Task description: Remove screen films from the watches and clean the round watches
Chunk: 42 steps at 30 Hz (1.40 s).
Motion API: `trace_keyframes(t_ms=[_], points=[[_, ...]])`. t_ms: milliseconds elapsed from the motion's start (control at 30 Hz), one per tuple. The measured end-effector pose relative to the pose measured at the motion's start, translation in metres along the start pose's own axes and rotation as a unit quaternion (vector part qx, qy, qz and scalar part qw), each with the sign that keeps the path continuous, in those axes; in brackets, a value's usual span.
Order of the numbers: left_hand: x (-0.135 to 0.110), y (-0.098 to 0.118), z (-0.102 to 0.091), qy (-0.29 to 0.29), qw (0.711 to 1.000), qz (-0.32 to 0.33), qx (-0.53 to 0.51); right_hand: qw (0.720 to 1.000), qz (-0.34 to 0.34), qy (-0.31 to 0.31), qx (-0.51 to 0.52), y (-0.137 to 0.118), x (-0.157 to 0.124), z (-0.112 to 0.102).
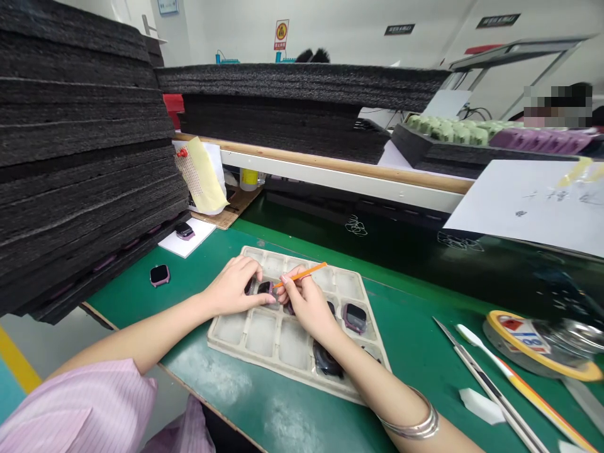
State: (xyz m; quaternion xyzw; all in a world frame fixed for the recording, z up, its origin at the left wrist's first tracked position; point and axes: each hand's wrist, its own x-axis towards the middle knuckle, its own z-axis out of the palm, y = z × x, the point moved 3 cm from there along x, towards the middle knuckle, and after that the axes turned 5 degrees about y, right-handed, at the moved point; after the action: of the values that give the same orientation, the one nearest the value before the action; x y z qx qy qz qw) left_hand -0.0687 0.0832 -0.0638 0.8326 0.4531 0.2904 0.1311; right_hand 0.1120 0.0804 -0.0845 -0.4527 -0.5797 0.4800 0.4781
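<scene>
My left hand (236, 286) curls its thumb and fingers round a small purple-framed smartwatch case (265, 287) over the moulded tray (226, 332). Between the fingertips of my right hand (306, 305) is a thin orange stick (309, 272), its lower end at the right edge of that case. Part of another dark watch piece (248, 287) shows under my left fingers. A purple smartwatch case (355, 318) lies in a compartment on the tray's right. Dark round parts (325, 360) sit in a front compartment, partly covered by my right forearm.
Two more watch cases, one on the green table (159, 275) and one on a white pad (195, 242), lie left. Tweezers (486, 380), a toothbrush (514, 377) and a yellow-rimmed round container (528, 346) are right. Black foam stacks (85, 151) stand left and behind; a person is partly visible far right.
</scene>
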Motion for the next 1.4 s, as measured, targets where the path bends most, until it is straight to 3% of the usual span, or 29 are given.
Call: trace_keyframes(t_ms=[267,500,667,833,1033,1400], points=[[-0.007,-0.006,-0.019,-0.055,0.997,0.043,0.04,0.998,0.014,0.026,0.049,0.013,0.004,-0.004],[-0.019,-0.013,-0.035,-0.049,0.998,0.035,0.024,0.998,0.021,0.018,0.048,0.015,0.004,-0.002],[-0.019,-0.024,-0.033,-0.037,0.999,0.035,0.001,0.999,0.012,0.004,0.033,0.004,0.005,0.005],[-0.017,-0.029,-0.031,-0.02,0.999,0.033,-0.024,0.999,0.009,-0.033,0.034,-0.007,0.013,0.027],[-0.018,-0.028,-0.029,0.004,0.999,-0.011,-0.045,0.999,0.018,-0.024,0.043,0.005,0.028,0.048],[-0.019,-0.029,-0.025,0.015,0.996,-0.049,-0.068,0.998,-0.002,-0.042,0.037,0.012,0.024,0.047]])
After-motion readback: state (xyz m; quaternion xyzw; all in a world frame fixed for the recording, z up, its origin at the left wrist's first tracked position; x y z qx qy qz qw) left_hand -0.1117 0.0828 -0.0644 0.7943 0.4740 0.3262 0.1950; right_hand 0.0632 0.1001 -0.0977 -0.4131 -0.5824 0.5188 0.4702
